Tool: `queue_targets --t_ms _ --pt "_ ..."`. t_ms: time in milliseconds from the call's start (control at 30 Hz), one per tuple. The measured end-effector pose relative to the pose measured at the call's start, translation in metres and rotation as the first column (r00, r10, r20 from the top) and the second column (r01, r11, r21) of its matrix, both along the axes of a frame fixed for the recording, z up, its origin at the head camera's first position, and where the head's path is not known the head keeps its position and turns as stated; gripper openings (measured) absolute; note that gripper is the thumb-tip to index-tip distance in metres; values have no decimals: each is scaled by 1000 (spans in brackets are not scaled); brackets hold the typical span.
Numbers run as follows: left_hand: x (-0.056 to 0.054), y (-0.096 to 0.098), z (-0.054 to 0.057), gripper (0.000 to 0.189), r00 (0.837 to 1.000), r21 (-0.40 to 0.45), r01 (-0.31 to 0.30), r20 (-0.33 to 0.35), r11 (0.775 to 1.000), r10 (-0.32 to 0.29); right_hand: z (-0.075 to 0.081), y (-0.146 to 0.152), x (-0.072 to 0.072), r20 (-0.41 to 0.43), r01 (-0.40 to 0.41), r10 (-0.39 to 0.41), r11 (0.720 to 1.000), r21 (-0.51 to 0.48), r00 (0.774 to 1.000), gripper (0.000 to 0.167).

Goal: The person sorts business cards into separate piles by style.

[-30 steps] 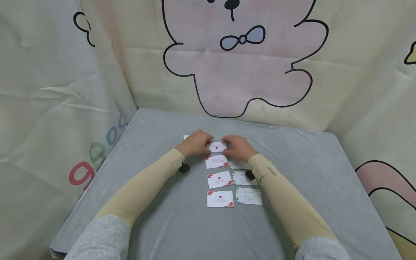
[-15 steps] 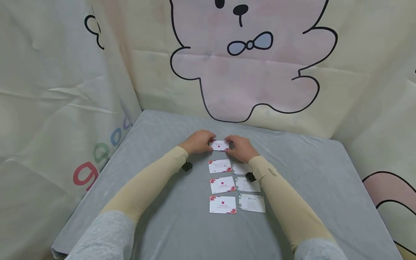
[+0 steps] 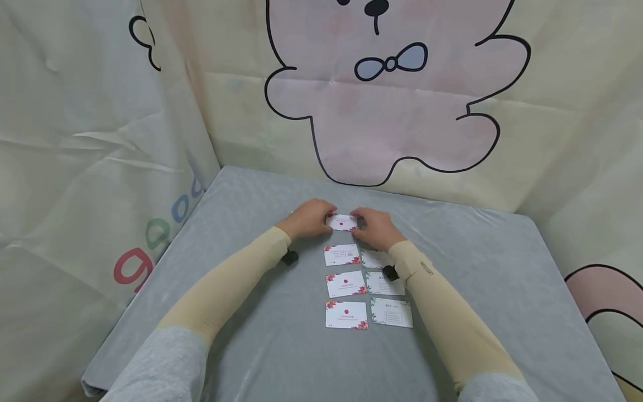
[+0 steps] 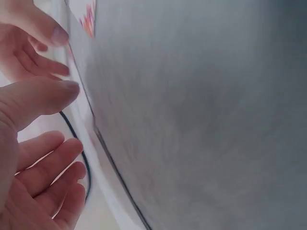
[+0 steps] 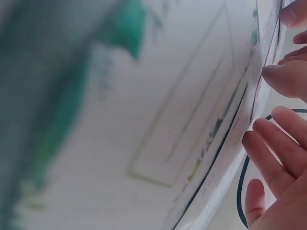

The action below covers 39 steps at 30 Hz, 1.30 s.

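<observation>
On the grey tabletop [image 3: 261, 335], before the cartoon bear backdrop [image 3: 392, 106], both hands have eased the top floral card [image 3: 341, 222] slightly farther from the card rows [image 3: 346, 283]. The left hand [image 3: 307, 219] and right hand [image 3: 375, 228] pinch its ends, positioning continuing.

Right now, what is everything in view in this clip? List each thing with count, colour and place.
Red-flowered cards: three, white with red corners, left column on the table.
Green-leaf cards: three, white with green sprigs, right column; the far one partly hidden by the right wrist.
Held card: one, white with a red dot, at the far end of the left column.
Table: one, grey cloth cover.
Backdrop: cream cloth with a pink bear; "good" in colours on the left.
Left hand: pinches the held card's left end.
Right hand: pinches its right end.
</observation>
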State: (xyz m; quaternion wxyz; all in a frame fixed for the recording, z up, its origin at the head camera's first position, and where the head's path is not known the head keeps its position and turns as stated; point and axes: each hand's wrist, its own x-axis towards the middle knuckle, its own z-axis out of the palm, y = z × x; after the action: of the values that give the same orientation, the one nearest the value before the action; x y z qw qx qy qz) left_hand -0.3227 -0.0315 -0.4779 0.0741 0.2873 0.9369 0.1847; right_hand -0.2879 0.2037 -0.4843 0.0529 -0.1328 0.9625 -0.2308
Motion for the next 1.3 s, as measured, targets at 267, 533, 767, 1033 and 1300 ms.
queue_targets --t_ms 267,533,767,1033,1300 --pt "59 -19 -1 60 990 32 135 -35 990 -134 5 0 49 -60 -101 105 993 62 993 56" --pt "84 -16 -4 48 985 -27 142 -99 990 -144 6 -6 76 -51 -155 163 978 139 985 60" --pt "91 -17 -8 38 987 -20 106 -119 994 -108 -1 -9 77 -49 -129 137 981 145 989 55" --pt "88 -19 -7 40 989 9 105 -103 994 -103 1 -9 75 -25 -123 127 986 113 992 57" --pt "77 -22 -6 37 988 34 118 -101 992 -114 2 -10 67 -44 -130 136 984 118 990 59"
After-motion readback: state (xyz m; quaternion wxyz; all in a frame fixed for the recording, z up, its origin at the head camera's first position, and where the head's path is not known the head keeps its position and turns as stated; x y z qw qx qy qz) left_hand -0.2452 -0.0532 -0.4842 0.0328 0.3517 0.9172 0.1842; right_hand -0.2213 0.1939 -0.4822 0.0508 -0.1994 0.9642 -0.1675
